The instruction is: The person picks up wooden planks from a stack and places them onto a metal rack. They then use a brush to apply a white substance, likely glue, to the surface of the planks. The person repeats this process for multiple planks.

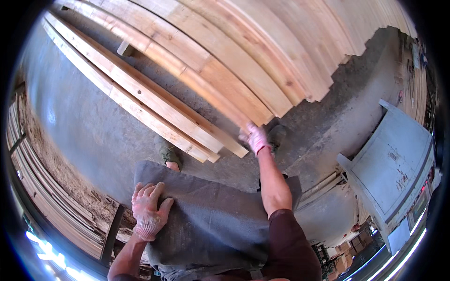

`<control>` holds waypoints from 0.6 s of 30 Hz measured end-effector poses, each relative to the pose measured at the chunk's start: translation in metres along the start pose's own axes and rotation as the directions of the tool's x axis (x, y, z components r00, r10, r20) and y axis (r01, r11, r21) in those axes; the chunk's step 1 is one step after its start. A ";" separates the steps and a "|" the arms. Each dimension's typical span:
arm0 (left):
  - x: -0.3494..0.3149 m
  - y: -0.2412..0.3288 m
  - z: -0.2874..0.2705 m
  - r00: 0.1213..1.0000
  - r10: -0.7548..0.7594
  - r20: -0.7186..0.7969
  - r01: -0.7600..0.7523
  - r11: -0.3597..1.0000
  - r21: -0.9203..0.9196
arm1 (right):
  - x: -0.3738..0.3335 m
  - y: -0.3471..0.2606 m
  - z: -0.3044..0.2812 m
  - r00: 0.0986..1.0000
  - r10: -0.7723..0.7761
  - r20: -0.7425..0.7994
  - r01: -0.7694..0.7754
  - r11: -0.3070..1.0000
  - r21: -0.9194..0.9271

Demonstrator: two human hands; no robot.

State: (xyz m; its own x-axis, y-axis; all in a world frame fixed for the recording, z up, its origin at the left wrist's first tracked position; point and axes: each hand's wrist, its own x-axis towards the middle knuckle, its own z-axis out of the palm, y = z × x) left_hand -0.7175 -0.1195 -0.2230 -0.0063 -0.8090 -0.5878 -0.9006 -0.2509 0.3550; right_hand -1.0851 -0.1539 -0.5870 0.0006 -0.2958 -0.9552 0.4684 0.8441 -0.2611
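My right hand [255, 138], in a pinkish-white work glove, is closed around the near end of a long wooden board [199, 83], which is slightly blurred. That board lies along the near-left edge of a wide row of light boards [262, 51]. My left hand [151, 208], in a whitish knit glove, lies on the dark grey apron [211, 206] over my leg. Its fingers are stretched out, the thumb apart, and it holds nothing. Left of the row, separate boards [145, 98] lie side by side, their near ends close to my shoe [169, 154].
A short wooden block [124, 48] shows between the separate boards and the row. At the right stands a worn grey-blue metal cabinet or machine cover [393, 154]. Long timber strips [51, 196] are stacked at the far left. The concrete floor [89, 126] runs underneath.
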 end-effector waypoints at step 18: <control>-0.016 0.013 0.009 0.973 -0.147 0.180 0.136 0.988 0.073 | -0.263 -0.087 0.080 0.900 -0.430 -0.076 0.365 0.835 -0.411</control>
State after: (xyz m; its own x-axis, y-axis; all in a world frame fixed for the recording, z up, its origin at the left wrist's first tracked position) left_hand -0.7328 -0.1057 -0.2154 0.0483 -0.6540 -0.7550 -0.9225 -0.3189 0.2173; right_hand -1.0554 -0.1851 -0.3022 -0.2680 -0.5954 -0.7574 0.0281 0.7810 -0.6239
